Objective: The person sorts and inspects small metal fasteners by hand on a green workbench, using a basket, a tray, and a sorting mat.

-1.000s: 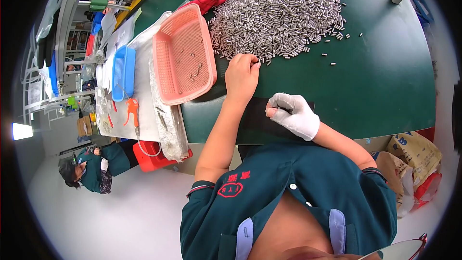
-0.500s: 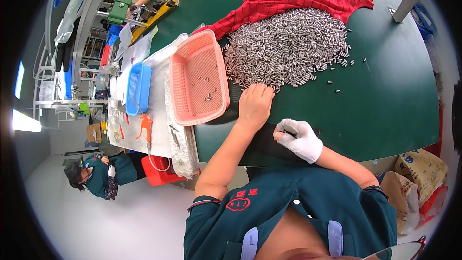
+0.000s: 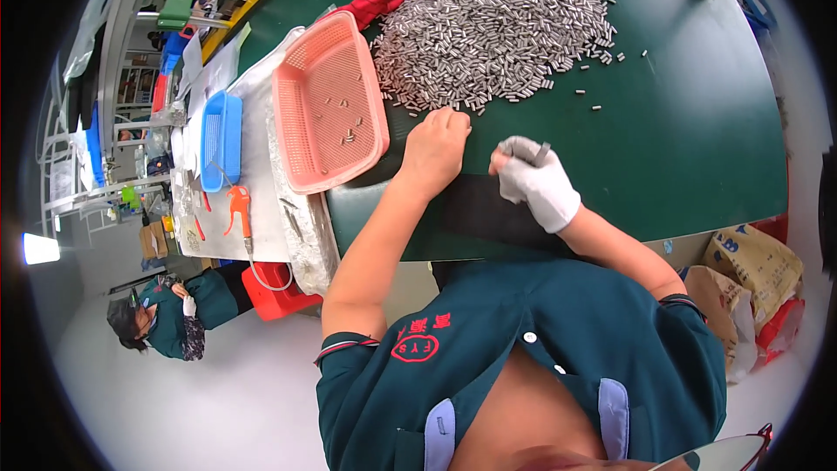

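White-gloved right hand (image 3: 540, 187) is half curled, its hold unclear; the bare left hand (image 3: 436, 150), fingers bent, grip hidden, meets the near edge of heaped small silver metal cylinders (image 3: 497, 39) on the green worktop (image 3: 697, 139).

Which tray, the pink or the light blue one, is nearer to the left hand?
The larger, pink tray, beside the left hand; the light blue tray lies farther left.
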Demonstrator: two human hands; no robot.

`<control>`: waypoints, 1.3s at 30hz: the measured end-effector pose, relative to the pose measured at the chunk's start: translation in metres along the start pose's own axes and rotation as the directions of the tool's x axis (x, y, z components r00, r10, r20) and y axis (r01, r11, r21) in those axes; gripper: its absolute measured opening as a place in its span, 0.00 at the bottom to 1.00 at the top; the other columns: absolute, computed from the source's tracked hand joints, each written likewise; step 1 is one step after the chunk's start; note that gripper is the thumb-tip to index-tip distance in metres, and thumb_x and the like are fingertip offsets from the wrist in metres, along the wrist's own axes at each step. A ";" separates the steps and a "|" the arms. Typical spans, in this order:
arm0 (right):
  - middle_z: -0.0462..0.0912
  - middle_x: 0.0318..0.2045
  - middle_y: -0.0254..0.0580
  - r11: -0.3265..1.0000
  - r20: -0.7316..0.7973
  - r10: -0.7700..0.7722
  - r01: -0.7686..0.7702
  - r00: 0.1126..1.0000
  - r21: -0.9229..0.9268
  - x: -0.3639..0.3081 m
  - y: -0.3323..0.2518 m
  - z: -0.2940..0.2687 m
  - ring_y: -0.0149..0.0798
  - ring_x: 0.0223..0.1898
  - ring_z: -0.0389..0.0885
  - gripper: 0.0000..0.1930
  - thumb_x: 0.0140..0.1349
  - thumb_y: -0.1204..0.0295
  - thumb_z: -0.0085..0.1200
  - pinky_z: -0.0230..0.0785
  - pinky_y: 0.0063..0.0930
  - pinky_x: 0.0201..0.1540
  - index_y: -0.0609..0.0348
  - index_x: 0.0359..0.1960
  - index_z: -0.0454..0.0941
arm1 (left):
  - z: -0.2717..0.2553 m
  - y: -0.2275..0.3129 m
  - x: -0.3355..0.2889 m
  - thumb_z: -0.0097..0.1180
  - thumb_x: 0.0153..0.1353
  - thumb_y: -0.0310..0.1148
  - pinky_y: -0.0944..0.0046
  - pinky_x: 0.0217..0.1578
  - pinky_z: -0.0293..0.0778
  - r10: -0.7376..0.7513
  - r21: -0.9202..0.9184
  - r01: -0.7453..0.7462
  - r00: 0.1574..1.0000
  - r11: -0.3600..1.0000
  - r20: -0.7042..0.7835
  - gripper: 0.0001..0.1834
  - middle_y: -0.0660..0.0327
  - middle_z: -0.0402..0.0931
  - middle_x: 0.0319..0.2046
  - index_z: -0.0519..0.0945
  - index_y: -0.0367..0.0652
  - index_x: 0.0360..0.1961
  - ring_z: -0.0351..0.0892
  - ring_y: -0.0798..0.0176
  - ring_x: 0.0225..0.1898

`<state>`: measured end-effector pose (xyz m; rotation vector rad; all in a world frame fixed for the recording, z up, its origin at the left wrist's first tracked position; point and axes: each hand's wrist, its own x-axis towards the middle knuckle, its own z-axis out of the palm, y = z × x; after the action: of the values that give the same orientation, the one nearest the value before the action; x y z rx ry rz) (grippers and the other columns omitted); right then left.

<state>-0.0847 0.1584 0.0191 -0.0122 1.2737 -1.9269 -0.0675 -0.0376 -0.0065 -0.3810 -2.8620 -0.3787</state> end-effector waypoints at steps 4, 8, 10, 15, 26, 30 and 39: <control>0.69 0.19 0.27 0.988 -0.082 0.015 -0.002 0.997 0.155 0.019 0.003 -0.011 0.22 0.17 0.62 0.08 0.61 0.67 0.56 0.55 0.20 0.20 0.59 0.32 0.76 | -0.004 0.013 -0.009 0.53 0.59 0.24 0.57 0.31 0.70 -0.132 -0.376 0.068 0.980 0.924 -0.148 0.05 0.54 0.72 0.29 0.71 0.36 0.33 0.73 0.50 0.30; 0.68 0.19 0.26 0.993 -0.052 0.102 -0.099 0.993 0.059 0.016 -0.003 -0.006 0.22 0.17 0.62 0.09 0.60 0.66 0.57 0.55 0.20 0.20 0.59 0.33 0.76 | -0.020 0.038 -0.019 0.55 0.59 0.21 0.59 0.31 0.70 -0.125 -0.444 0.014 0.967 0.896 -0.222 0.05 0.54 0.72 0.30 0.70 0.36 0.34 0.72 0.51 0.29; 0.68 0.19 0.26 0.996 0.032 0.084 -0.085 0.996 0.027 0.014 -0.002 -0.003 0.22 0.17 0.63 0.09 0.60 0.66 0.57 0.55 0.20 0.20 0.59 0.32 0.76 | -0.023 0.039 -0.021 0.55 0.58 0.21 0.59 0.31 0.70 -0.105 -0.417 0.002 0.969 0.909 -0.223 0.06 0.54 0.72 0.30 0.70 0.36 0.33 0.72 0.51 0.30; 0.70 0.19 0.27 0.990 0.024 0.090 -0.086 0.996 -0.111 0.009 -0.002 0.005 0.22 0.18 0.64 0.08 0.60 0.67 0.56 0.56 0.19 0.20 0.59 0.32 0.76 | -0.027 0.038 -0.025 0.56 0.57 0.21 0.57 0.30 0.70 -0.050 -0.340 -0.027 0.975 0.940 -0.217 0.06 0.54 0.72 0.30 0.70 0.36 0.33 0.72 0.51 0.30; 0.68 0.18 0.28 0.975 0.103 0.160 -0.142 0.982 -0.168 0.006 -0.006 0.004 0.23 0.19 0.63 0.08 0.61 0.68 0.53 0.54 0.20 0.21 0.60 0.32 0.74 | -0.042 0.041 -0.028 0.55 0.54 0.19 0.56 0.30 0.70 0.044 -0.327 -0.079 0.993 0.942 -0.112 0.07 0.54 0.72 0.30 0.70 0.36 0.32 0.72 0.50 0.30; 0.68 0.18 0.29 0.979 0.132 0.141 -0.119 0.981 -0.164 0.005 -0.004 0.005 0.23 0.18 0.63 0.08 0.61 0.68 0.53 0.54 0.20 0.21 0.61 0.32 0.74 | -0.043 0.042 -0.030 0.55 0.54 0.19 0.57 0.29 0.70 0.037 -0.344 -0.074 0.993 0.936 -0.114 0.07 0.54 0.72 0.30 0.70 0.36 0.33 0.72 0.50 0.30; 0.69 0.18 0.29 0.975 0.119 0.144 -0.121 0.982 -0.188 0.005 -0.003 0.006 0.23 0.19 0.64 0.07 0.61 0.69 0.52 0.56 0.19 0.22 0.62 0.32 0.75 | -0.042 0.045 -0.034 0.57 0.45 0.14 0.56 0.32 0.71 0.012 -0.354 -0.057 0.992 0.934 -0.127 0.14 0.54 0.71 0.30 0.70 0.36 0.34 0.72 0.50 0.31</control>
<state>-0.0871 0.1511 0.0221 -0.1411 1.3214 -1.6651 -0.0152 -0.0151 0.0343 -0.4522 -2.6574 -0.8892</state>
